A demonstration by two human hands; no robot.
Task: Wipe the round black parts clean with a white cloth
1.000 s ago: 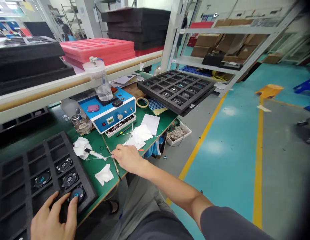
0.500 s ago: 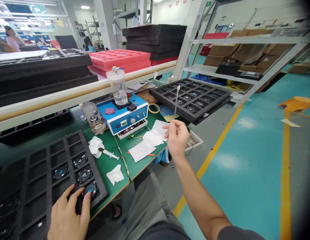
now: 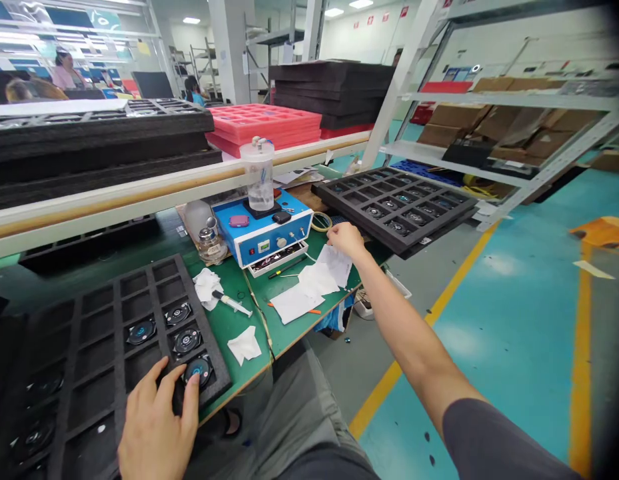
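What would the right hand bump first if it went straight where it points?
Probably the roll of tape just beyond the right hand, beside the blue machine. Depth is hard to judge, so the hand might pass above it.

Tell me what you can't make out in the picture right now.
All in the head view:
What, if anything, the right hand holds: hidden by the hand itself.
The near black tray: cut off by the bottom edge, partly covered by the left hand.
The display: too small to read.
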